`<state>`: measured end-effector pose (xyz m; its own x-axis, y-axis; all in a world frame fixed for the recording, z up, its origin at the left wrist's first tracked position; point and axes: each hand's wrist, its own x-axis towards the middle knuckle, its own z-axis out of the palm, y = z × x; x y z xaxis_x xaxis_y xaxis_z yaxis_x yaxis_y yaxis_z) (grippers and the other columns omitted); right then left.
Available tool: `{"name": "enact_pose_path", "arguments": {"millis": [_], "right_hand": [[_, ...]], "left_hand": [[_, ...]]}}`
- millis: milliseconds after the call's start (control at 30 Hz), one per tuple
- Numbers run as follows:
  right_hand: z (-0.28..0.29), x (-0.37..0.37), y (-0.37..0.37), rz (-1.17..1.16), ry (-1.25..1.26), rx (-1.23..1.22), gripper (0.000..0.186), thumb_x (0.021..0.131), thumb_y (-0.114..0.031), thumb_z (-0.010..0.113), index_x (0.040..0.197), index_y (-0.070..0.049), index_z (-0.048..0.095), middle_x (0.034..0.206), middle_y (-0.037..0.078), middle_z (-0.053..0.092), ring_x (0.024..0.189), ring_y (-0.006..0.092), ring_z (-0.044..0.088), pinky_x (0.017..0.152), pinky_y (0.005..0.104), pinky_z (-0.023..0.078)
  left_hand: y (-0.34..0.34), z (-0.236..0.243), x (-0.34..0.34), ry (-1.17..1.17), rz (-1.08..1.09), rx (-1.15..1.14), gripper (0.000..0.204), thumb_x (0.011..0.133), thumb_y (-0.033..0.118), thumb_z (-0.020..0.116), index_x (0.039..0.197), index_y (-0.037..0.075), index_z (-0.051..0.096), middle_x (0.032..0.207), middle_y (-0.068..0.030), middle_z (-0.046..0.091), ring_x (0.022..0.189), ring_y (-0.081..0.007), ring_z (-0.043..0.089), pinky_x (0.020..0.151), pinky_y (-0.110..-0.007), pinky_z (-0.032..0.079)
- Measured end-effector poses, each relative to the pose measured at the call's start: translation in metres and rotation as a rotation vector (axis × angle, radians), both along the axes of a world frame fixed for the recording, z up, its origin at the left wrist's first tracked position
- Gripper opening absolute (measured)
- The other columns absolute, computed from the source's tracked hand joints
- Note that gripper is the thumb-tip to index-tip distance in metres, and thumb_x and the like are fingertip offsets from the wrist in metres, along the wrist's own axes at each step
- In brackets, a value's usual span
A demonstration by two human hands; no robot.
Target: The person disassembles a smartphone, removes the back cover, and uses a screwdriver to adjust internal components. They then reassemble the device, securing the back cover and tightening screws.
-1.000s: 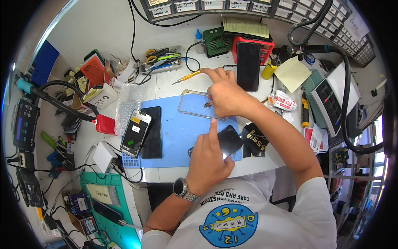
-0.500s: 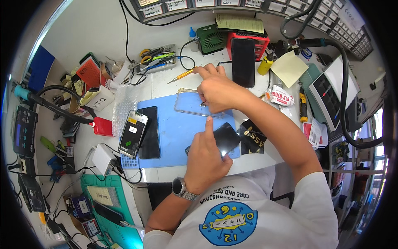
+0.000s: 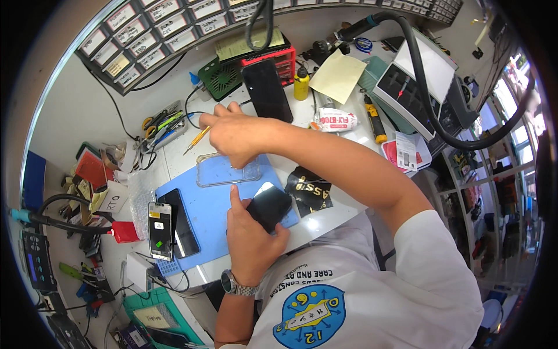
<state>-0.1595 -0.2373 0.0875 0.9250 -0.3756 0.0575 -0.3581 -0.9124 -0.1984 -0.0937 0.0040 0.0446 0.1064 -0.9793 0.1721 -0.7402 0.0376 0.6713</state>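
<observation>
My right hand [image 3: 238, 136] bends over the clear phone case [image 3: 206, 174] on the blue mat [image 3: 212, 238]. Its curled fingers reach the end of a slim yellow tool [image 3: 196, 141]; their undersides are hidden. My left hand [image 3: 250, 235] is below the case, index finger stretched toward its near edge, thumb and other fingers around the lower part of a dark phone [image 3: 270, 203]. Left of them lie a black phone [image 3: 185, 224] and an opened phone part [image 3: 159, 230]. A black printed piece [image 3: 308, 192] lies to the right.
A standing black phone [image 3: 267, 90] leans by a red drawer unit [image 3: 285, 64]. Tool tray [image 3: 163, 125], red container [image 3: 124, 231], yellow bottle [image 3: 301, 86] and black-and-yellow tool [image 3: 375, 122] surround the mat. A thick black hose [image 3: 424, 99] arches at right; labelled drawers [image 3: 174, 23] hang above.
The view has swung, shifting the bench down-left and showing more drawers above. Both hands stay near the case, with little visible movement relative to the mat.
</observation>
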Motion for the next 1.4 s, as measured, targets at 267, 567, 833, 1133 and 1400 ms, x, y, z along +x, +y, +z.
{"name": "enact_pose_path", "arguments": {"millis": [267,567,833,1133,1400], "right_hand": [[0.001,-0.002,0.014,0.032,0.075,0.233,0.040,0.069,0.000,0.081,0.108,0.000,0.075,0.096,0.020,0.079,0.096,0.0436,0.076,0.083,0.0485,0.061],[0.002,0.003,0.032,-0.012,0.180,0.205,0.050,0.070,-0.002,0.085,0.117,0.007,0.069,0.100,0.027,0.078,0.103,0.0450,0.077,0.086,0.0503,0.063],[0.000,-0.006,0.036,0.027,0.130,0.193,0.050,0.070,-0.002,0.083,0.116,0.008,0.068,0.095,0.027,0.077,0.099,0.0462,0.076,0.087,0.0507,0.063],[-0.002,-0.019,0.037,0.047,0.002,0.131,0.035,0.075,-0.003,0.077,0.108,0.005,0.074,0.095,0.025,0.077,0.095,0.0449,0.073,0.084,0.0501,0.061],[-0.023,-0.082,0.074,-0.318,-0.784,0.940,0.033,0.101,0.001,0.072,0.133,-0.001,0.078,0.104,0.008,0.078,0.093,0.0111,0.069,0.085,0.0290,0.058]], "left_hand": [[0.002,-0.001,0.005,-0.034,-0.006,-0.019,0.123,0.074,0.015,0.085,0.170,-0.011,0.012,0.129,-0.0310,0.064,0.116,-0.0441,0.068,0.102,-0.049,0.057],[0.001,-0.003,0.004,-0.037,-0.011,-0.008,0.124,0.075,0.015,0.085,0.170,-0.011,0.010,0.128,-0.0329,0.065,0.116,-0.0450,0.068,0.102,-0.048,0.057],[0.001,-0.002,0.003,-0.050,-0.002,-0.011,0.123,0.074,0.015,0.085,0.170,-0.010,0.011,0.129,-0.0335,0.065,0.118,-0.0436,0.069,0.102,-0.048,0.058],[0.000,-0.003,0.002,-0.029,0.045,0.015,0.124,0.072,0.013,0.086,0.169,-0.010,0.013,0.128,-0.0303,0.070,0.112,-0.0423,0.074,0.098,-0.044,0.060],[0.001,0.000,0.002,0.040,0.039,0.067,0.120,0.076,0.014,0.086,0.169,-0.010,0.014,0.133,-0.0319,0.062,0.123,-0.0455,0.064,0.106,-0.051,0.054]]}}
